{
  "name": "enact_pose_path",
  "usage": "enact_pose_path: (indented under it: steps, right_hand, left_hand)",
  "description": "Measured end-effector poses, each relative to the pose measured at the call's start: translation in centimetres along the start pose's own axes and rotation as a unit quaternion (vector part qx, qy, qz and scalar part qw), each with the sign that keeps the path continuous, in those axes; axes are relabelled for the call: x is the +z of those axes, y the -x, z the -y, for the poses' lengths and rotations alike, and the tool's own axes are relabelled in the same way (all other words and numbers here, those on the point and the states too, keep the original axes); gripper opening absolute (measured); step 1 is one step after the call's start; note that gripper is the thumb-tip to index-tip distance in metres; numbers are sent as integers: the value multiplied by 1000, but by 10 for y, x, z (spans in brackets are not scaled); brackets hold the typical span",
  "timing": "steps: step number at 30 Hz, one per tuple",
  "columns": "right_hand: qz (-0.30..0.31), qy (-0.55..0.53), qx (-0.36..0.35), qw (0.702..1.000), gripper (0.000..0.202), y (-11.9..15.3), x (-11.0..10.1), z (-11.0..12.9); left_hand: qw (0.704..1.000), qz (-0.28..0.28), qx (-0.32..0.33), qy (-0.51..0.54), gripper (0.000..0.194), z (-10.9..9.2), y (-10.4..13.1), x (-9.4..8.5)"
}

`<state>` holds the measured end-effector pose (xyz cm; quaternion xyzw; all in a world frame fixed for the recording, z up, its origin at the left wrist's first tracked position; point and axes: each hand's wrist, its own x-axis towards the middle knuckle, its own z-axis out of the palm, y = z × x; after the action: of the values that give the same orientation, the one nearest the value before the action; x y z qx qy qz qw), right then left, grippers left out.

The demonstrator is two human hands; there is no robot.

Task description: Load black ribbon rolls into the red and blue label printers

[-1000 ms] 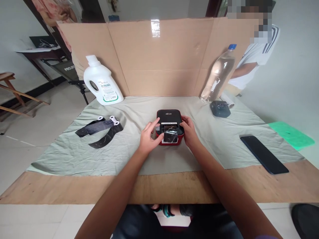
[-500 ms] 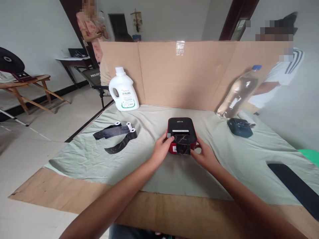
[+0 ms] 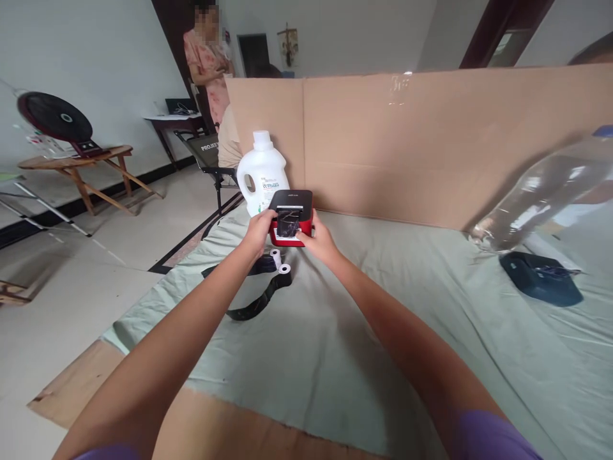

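Note:
Both my hands hold a small black-and-red receipt printer [image 3: 295, 199], raised over the left part of the cloth. My left hand [image 3: 258, 233] is closed on its left side and my right hand [image 3: 320, 241] on its right side, thumbs towards me. From the printer's front hangs a short dark paper strip [image 3: 288, 225]. Just below it on the cloth are black paper rolls [image 3: 285, 276] with white cores and unrolled tails, partly hidden by my left arm. Behind the printer stands a white detergent bottle [image 3: 264, 167], its lower part covered.
A cardboard screen [image 3: 383, 147] borders the back of the green cloth [image 3: 325, 345]. At the right lean a large clear plastic bottle [image 3: 536, 191] and a dark blue device [image 3: 541, 278]. A person [image 3: 211, 64] stands behind at the left, near a folding chair [image 3: 208, 153].
The printer has been lifted off the cloth and carried left and away from me, over the paper rolls. My view has turned right, so the dark phone-like slab is out of sight.

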<state>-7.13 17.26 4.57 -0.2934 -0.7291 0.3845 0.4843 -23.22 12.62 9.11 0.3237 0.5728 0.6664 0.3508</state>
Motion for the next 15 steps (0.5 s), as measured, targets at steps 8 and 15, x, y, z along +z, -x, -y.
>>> enact_pose_path:
  steps: [8, 15]
  right_hand:
    - [56, 27, 64, 996, 72, -29, 53, -32]
    - [80, 42, 73, 993, 69, -18, 43, -19]
  left_hand:
    - [993, -59, -43, -97, 13, 21, -53, -41]
    - [977, -78, -22, -200, 18, 8, -35, -52]
